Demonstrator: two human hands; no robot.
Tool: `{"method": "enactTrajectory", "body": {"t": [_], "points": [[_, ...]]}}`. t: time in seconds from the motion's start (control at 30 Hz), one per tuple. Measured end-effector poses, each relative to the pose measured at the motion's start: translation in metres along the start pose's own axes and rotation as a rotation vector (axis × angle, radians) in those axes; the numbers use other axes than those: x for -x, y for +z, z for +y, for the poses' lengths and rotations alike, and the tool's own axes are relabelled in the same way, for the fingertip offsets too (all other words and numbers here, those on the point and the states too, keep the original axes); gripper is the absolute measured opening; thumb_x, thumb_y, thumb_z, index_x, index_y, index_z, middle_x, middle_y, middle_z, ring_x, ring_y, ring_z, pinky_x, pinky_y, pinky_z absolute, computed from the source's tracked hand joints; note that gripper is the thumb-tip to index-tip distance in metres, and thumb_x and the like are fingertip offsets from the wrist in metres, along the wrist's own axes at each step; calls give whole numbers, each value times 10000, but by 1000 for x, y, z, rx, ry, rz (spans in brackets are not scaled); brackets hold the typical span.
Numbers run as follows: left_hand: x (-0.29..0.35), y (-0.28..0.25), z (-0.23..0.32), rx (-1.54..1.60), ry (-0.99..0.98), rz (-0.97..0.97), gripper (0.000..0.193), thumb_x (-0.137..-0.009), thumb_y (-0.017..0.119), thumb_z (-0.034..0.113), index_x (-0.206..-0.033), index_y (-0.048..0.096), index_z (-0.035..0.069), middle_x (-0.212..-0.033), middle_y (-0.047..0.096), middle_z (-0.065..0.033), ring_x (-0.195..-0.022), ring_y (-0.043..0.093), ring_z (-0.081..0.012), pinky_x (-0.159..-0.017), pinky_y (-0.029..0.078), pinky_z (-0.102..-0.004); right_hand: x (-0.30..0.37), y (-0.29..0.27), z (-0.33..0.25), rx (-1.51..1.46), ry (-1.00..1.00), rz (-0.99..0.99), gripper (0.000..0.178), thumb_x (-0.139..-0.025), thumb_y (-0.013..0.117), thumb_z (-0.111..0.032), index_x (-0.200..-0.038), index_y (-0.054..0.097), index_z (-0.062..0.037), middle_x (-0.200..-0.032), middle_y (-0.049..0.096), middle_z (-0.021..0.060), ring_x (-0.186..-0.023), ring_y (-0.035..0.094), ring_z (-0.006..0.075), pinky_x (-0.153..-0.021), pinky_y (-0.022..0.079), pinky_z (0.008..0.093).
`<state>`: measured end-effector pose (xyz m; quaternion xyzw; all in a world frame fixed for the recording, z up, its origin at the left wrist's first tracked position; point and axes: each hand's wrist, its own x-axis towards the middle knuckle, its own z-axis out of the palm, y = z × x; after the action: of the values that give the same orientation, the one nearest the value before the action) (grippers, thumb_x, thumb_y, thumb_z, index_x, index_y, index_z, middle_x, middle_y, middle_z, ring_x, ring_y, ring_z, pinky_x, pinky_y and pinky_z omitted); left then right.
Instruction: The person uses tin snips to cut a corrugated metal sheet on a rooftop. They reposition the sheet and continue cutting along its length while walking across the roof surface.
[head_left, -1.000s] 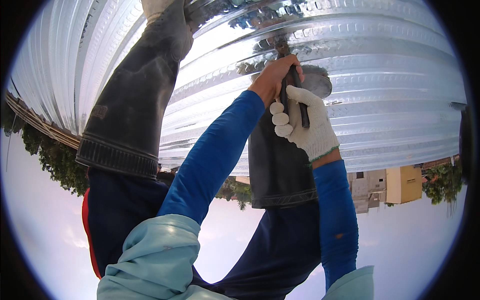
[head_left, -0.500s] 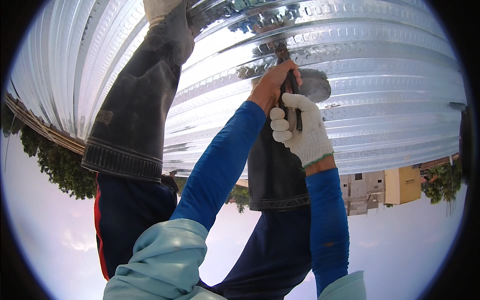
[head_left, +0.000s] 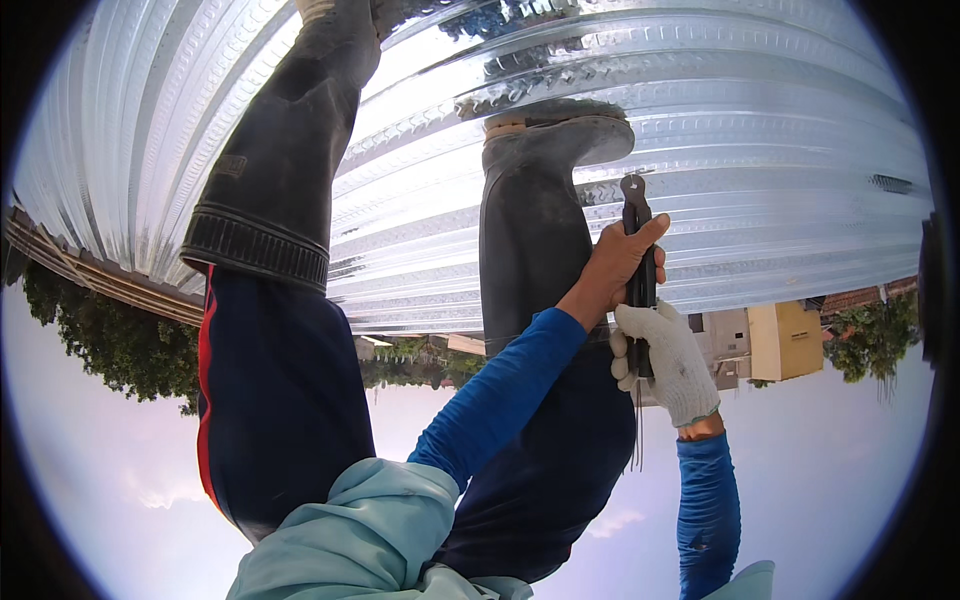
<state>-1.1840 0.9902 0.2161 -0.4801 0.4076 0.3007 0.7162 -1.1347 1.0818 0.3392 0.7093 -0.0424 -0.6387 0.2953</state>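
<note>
My bare left hand is closed around the handles of black end-cutting pincers, thumb stretched along the side. The small round jaws, pointing away from me, look closed. Around the handle ends curls my right hand in a white knitted glove. Several thin wires hang just below the gloved fingers; whether these fingers pinch them is hidden. The pincers are held apart from the ribbed metal sheeting, to the right of my right boot.
Shiny ribbed decking spreads under both black rubber boots, the left boot planted farther left. Beyond the deck's edge are a wooden edge strip, trees, a yellow building and sky.
Both hands and the pincers have moved right and toward me, away from the sheeting beside my right boot. The jaws and the hanging wires now show plainly.
</note>
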Motion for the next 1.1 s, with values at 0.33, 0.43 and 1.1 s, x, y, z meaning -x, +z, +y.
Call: {"method": "enactTrajectory", "body": {"t": [0.33,0.43,1.1], "points": [[-32,-71,114,-345,258,18,442,-1081,502,499,-1021,586,69,-665,574,-35,-491,494,-106,-446,388,-257,-78,49,-42,77,-293,-67,455,-975,688,-302,-1243,591,53,-994,722,183,-745,765,238,-621,659,312],[-59,-98,144,-361,286,3,428,-1097,481,457,-1052,599,48,-688,623,-78,-490,507,-121,-444,389,-262,-113,63,-61,131,-310,-17,458,-966,685,-328,-1214,595,47,-1015,715,195,-801,767,281,-670,652,338],[-99,-85,164,-257,130,175,424,-1103,454,411,-1003,609,29,-688,596,-72,-518,498,-138,-418,398,-266,-140,76,-95,-8,-318,78,315,-952,699,-218,-1136,630,28,-879,704,148,-544,617,115,-404,423,216]]}}
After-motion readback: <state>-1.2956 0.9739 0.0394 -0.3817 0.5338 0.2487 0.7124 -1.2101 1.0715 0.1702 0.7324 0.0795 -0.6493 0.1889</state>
